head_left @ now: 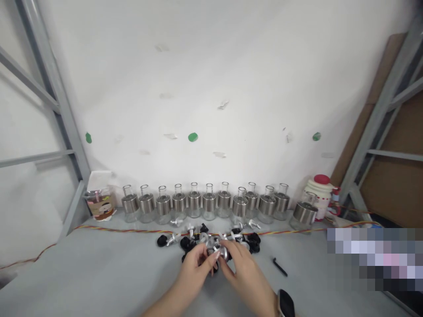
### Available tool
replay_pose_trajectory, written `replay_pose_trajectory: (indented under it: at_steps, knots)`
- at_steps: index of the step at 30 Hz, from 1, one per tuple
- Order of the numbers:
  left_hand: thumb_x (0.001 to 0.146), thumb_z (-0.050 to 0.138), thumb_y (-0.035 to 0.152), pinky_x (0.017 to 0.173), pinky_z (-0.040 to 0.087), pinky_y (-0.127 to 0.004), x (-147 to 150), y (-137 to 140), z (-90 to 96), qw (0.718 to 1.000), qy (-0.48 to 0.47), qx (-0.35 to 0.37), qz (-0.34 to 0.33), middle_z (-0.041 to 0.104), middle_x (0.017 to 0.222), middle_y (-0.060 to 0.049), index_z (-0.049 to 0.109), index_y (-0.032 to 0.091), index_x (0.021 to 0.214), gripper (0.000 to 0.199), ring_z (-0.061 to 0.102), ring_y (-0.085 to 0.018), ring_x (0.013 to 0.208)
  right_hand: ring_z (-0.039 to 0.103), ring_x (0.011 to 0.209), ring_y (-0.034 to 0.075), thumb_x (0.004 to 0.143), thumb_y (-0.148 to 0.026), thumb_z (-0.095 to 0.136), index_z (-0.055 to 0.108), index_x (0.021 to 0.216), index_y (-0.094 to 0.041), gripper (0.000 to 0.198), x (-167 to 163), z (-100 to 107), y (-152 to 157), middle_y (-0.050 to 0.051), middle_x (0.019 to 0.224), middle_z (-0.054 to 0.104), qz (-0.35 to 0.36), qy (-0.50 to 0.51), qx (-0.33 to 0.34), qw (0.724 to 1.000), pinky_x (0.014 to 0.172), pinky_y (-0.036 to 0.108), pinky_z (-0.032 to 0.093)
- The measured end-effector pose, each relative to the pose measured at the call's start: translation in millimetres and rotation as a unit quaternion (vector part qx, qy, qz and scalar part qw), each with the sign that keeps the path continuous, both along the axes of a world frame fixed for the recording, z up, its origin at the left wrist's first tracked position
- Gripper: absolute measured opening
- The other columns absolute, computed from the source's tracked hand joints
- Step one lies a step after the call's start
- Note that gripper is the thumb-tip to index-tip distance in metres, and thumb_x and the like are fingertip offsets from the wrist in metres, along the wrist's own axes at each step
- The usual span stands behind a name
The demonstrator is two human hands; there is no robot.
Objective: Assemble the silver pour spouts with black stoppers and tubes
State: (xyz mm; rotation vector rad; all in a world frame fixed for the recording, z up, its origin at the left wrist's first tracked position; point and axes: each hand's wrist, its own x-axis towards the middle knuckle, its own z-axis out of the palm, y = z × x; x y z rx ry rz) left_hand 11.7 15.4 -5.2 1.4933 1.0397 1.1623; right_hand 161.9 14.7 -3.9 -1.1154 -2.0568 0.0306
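Centrally, silver fitting (225, 252) between fingers (209, 264)

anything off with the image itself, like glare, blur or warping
Head view, glare: bright streaks on the steel bands of the bottles; head view, blur: the silver part held in the left hand and right hand lacks fine detail; head view, warping: the side posts splay outward, likely wide-angle stretch; head view, lower right: a pixelated patch hides whatever is there.

Workshop, evidenced by: grey worktop (109, 264); metal frame (62, 105); matching glass bottles (209, 201), lined up; loose fittings (204, 237), clustered.
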Motion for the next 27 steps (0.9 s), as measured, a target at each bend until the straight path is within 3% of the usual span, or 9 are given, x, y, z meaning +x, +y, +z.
replay_pose_trajectory:
  at_steps: [6,9,12,14,17,20,24,27]
  knots:
    - [0.076,0.051,0.044,0.053,0.037,-0.022,1,-1,-2.4,1.0,0.006,0.01,-0.003,0.049,0.056,0.004,0.041,0.018,0.061,0.032,0.047,-0.01,0.053,0.06,0.08,0.022,0.075,-0.018,0.051,0.053,0.098,-0.02,0.023,-2,1,0,0.006,0.086,0.064,-0.025,0.005,0.004,1.0,0.07,0.034,0.049]
    - [0.078,0.05,0.042,0.054,0.037,-0.022,0,-5,2.2,1.0,0.017,0.016,-0.011,0.049,0.055,0.004,0.041,0.018,0.061,0.031,0.047,-0.011,0.054,0.061,0.073,0.022,0.077,-0.024,0.05,0.055,0.091,-0.019,0.016,7,4,8,0.006,0.077,0.065,-0.079,0.015,-0.007,0.997,0.064,0.033,0.049]
    - [0.082,0.046,0.038,0.058,0.038,-0.023,-5,-8,8.3,0.993,0.096,0.066,0.026,0.05,0.057,0.002,0.043,0.018,0.061,0.029,0.048,-0.012,0.058,0.062,0.069,0.021,0.079,-0.033,0.048,0.054,0.093,-0.018,0.021,20,7,18,0.006,0.075,0.065,-0.131,0.046,-0.02,0.99,0.062,0.032,0.049]
    - [0.083,0.044,0.035,0.061,0.039,-0.026,-11,-6,10.0,0.964,0.201,0.159,0.075,0.052,0.062,0.0,0.047,0.018,0.063,0.026,0.049,-0.014,0.064,0.062,0.074,0.021,0.081,-0.035,0.046,0.052,0.097,-0.018,0.024,25,9,20,0.007,0.083,0.065,-0.122,0.062,-0.025,0.99,0.066,0.032,0.049]
    - [0.084,0.044,0.027,0.067,0.04,-0.032,-21,3,7.9,0.881,0.345,0.303,0.109,0.055,0.073,-0.003,0.058,0.019,0.075,0.019,0.049,-0.018,0.074,0.061,0.081,0.021,0.083,-0.032,0.043,0.05,0.101,-0.018,0.023,21,8,16,0.009,0.091,0.063,-0.081,0.068,-0.024,0.994,0.071,0.033,0.049]
    - [0.083,0.045,0.024,0.068,0.042,-0.035,-30,12,3.6,0.827,0.42,0.351,0.126,0.056,0.078,-0.006,0.062,0.02,0.089,0.018,0.049,-0.02,0.078,0.059,0.086,0.02,0.084,-0.025,0.041,0.049,0.102,-0.02,0.021,14,6,9,0.008,0.093,0.061,-0.037,0.061,-0.019,0.997,0.075,0.033,0.049]
    - [0.082,0.048,0.027,0.07,0.044,-0.04,-32,15,1.8,0.81,0.448,0.353,0.136,0.056,0.084,-0.007,0.06,0.022,0.099,0.022,0.05,-0.022,0.082,0.057,0.087,0.019,0.083,-0.017,0.039,0.049,0.105,-0.022,0.025,11,7,6,0.007,0.094,0.056,-0.004,0.052,-0.034,0.998,0.077,0.033,0.048]
    - [0.082,0.047,0.031,0.077,0.042,-0.043,-29,9,6.4,0.839,0.41,0.34,0.115,0.056,0.092,-0.009,0.055,0.021,0.108,0.029,0.049,-0.024,0.089,0.055,0.088,0.018,0.084,-0.014,0.037,0.047,0.108,-0.023,0.027,12,10,4,0.007,0.095,0.053,0.027,0.052,-0.059,0.997,0.079,0.032,0.046]
